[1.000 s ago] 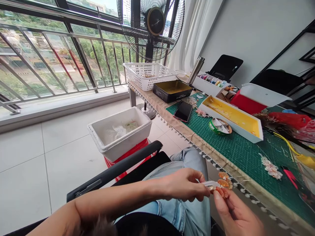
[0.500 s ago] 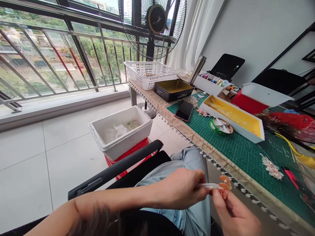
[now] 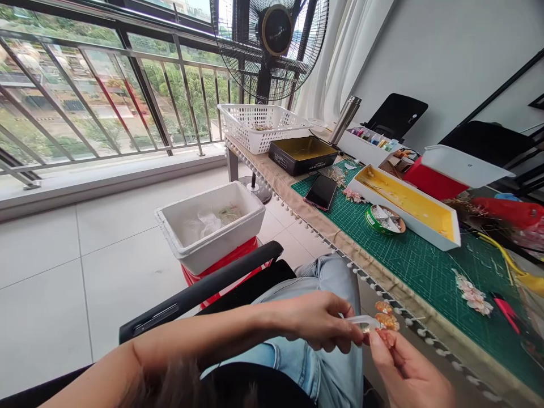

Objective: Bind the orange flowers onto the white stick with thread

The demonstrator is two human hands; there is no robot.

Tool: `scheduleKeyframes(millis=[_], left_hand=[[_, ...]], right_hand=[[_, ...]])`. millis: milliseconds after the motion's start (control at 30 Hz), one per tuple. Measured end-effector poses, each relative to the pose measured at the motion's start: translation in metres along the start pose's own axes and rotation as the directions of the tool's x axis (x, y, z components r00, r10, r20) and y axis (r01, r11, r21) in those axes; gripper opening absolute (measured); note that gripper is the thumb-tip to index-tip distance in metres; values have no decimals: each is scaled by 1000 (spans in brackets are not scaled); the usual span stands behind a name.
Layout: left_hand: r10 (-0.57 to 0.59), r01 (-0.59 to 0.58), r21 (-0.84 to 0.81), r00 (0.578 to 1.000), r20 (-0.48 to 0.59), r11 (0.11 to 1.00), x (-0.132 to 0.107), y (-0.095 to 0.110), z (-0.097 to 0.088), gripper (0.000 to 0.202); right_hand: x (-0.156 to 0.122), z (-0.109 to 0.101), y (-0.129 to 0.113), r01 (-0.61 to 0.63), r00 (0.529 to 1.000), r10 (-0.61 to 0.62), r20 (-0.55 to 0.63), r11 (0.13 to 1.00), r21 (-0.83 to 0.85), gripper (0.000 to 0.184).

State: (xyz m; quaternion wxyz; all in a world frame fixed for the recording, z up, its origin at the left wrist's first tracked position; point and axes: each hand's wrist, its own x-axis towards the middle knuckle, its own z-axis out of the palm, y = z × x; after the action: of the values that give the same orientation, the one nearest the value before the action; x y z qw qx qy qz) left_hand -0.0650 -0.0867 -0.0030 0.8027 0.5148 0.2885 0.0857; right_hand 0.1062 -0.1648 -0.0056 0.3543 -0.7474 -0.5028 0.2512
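Observation:
In the head view, the fingers of my left hand (image 3: pixel 329 322) are closed on one end of a narrow, translucent white strip (image 3: pixel 359 321), which bows slightly. Its other end meets an orange flower ornament (image 3: pixel 387 322) with several shiny petals and small bright beads. My right hand (image 3: pixel 408 365) pinches the ornament low down between thumb and fingers, partly hiding it. Both hands are close together above my lap, just off the table's edge. A thin wire-like line sticks out to the right of the petals.
A green cutting mat (image 3: pixel 408 272) bears a phone (image 3: pixel 321 191), a round bead dish (image 3: pixel 386 220), a yellow-lined tray (image 3: pixel 408 198) and pale flower pieces (image 3: pixel 474 293). A chair armrest (image 3: pixel 204 289) and a white bin (image 3: pixel 212 226) stand left of my legs.
The white strip was straight and now bows. My left hand has turned a little, its fingers lower. My right hand still holds the orange ornament, and the view has shifted slightly.

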Motion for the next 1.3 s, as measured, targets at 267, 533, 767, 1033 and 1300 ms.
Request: scheduleKeyframes(millis=[267, 533, 767, 1033, 1300], left_hand=[[2, 12, -172, 996, 84, 985, -2, 1, 0, 29], [92, -54, -291, 989, 117, 955, 4, -11, 3, 52], [142, 15, -508, 953, 269, 861, 13, -15, 2, 37], [201, -188, 178, 978, -60, 966, 6, -16, 7, 41], [717, -19, 979, 684, -134, 202, 6, -22, 30, 19]], right_hand=[[-3, 7, 29, -173, 985, 150, 87, 816, 552, 33], [-5, 7, 16, -294, 956, 203, 213, 670, 682, 32], [-5, 6, 15, -320, 946, 185, 265, 652, 687, 33], [-3, 16, 27, -336, 942, 209, 262, 609, 719, 37], [0, 21, 11, -271, 952, 280, 126, 573, 773, 43]])
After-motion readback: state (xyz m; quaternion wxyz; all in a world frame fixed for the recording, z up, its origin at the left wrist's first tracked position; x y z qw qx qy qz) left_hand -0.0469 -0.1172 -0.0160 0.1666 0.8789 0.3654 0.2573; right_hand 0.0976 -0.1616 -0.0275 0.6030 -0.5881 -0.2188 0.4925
